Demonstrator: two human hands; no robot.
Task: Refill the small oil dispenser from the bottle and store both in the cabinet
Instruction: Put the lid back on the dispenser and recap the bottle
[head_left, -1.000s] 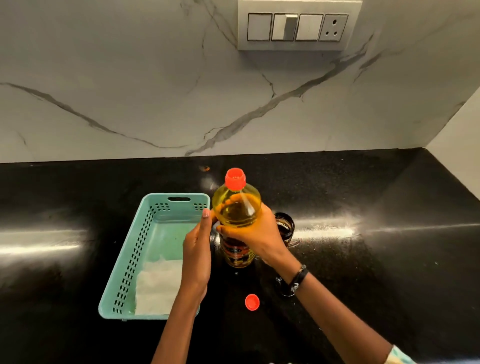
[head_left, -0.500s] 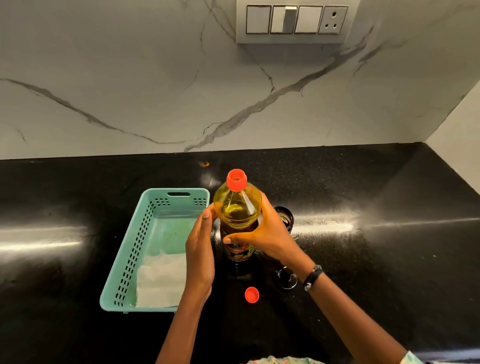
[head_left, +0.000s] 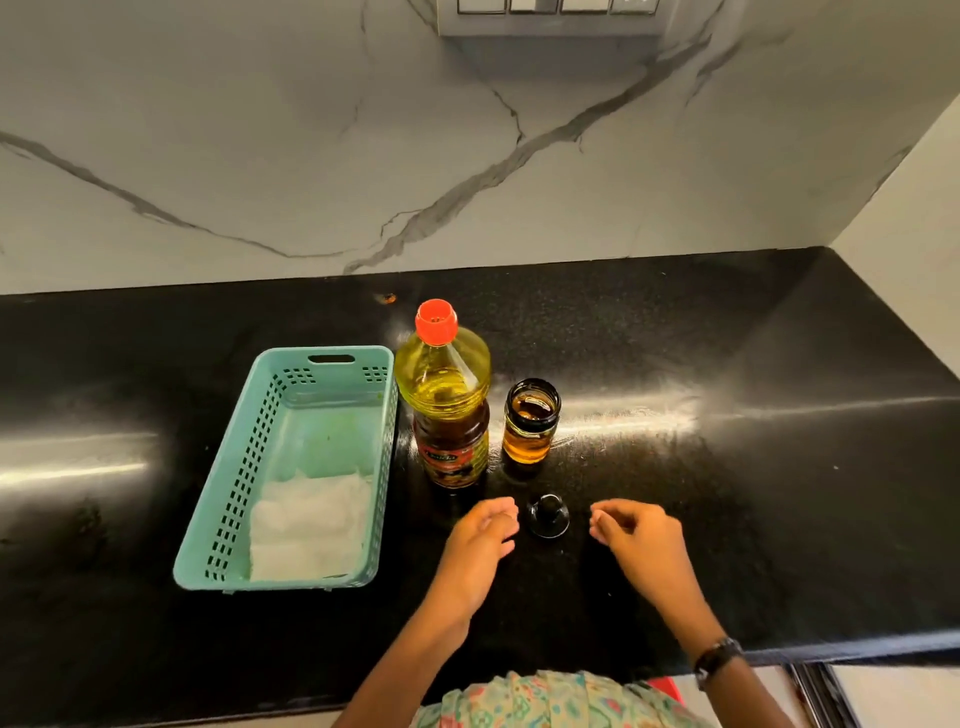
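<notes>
I am over a polished black granite counter under a white marble backsplash, and both my hands hover low near its front edge, holding nothing: the left hand and the right hand each have loosely curled fingers. Between them on the counter lies the small black lid, apart from both. Just behind stand the open glass oil dispenser, holding amber oil, and the red-capped oil bottle upright to its left, with a teal plastic basket holding a folded white cloth beside that.
</notes>
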